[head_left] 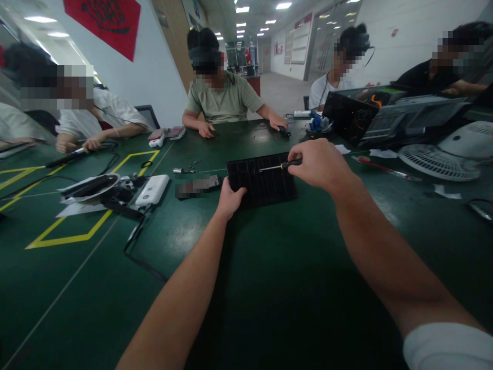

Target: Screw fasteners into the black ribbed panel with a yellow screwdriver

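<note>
My left hand (230,199) grips the lower left edge of a flat black rectangular panel (265,191) with ribs or compartments on its face. The thumb lies over the front, and the other fingers are hidden. A screwdriver (274,167) with a black and yellow handle is pinched in my right hand (318,160). Its thin metal shaft points left across the panel; whether the tip touches cannot be made out. Left of the panel lie a phone (198,186) and a small metal cylinder (178,171) with several tiny parts beside it.
A white power bank (153,190) with a cable lies left, beside a round-rimmed item (90,186) on papers. On the right are a white fan (442,154), an opened computer case (408,115) and a red pen-like tool (387,169). Several people sit around the green table (277,277).
</note>
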Available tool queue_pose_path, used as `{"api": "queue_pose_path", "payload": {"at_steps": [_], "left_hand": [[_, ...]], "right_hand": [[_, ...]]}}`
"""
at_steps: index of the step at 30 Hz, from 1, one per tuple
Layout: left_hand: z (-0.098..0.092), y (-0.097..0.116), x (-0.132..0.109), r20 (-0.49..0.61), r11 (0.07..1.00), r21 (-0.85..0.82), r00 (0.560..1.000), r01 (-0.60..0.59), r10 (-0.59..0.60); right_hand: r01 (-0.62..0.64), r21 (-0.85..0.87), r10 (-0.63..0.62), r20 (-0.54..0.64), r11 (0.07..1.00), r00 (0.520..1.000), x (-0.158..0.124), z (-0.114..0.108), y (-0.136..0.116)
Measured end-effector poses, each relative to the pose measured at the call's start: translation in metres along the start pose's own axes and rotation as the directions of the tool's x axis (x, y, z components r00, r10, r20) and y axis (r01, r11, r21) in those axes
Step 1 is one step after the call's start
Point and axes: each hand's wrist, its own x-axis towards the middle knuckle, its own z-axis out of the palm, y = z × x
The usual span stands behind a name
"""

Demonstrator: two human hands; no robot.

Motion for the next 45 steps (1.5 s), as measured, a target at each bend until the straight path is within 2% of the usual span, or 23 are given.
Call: {"api": "queue_pose_path", "payload": {"at_steps": [24,30,34,45], "left_hand": [[0.001,-0.002,0.001,-0.008,1.000,0.005,1.000,-0.006,0.006],[0.000,-0.001,0.001,0.007,1.000,-0.013,1.000,0.000,0.000],[0.000,-0.003,0.001,0.006,1.000,-0.011,1.000,0.008,-0.008],[0.001,0.001,0.000,-0.019,1.000,0.009,1.000,-0.001,0.001]], "right_hand": [[0.039,0.029,-0.040,0.031,0.999,0.999,0.002,0.007,0.001],[0.083,0.056,-0.083,0.000,0.995,0.997,-0.001,-0.004,0.003],[0.064,0.054,-0.065,0.000,0.996,0.998,-0.002,-0.009,0.004],[0.042,0.030,-0.042,-0.002,0.999,0.999,0.001,0.001,0.000]]}}
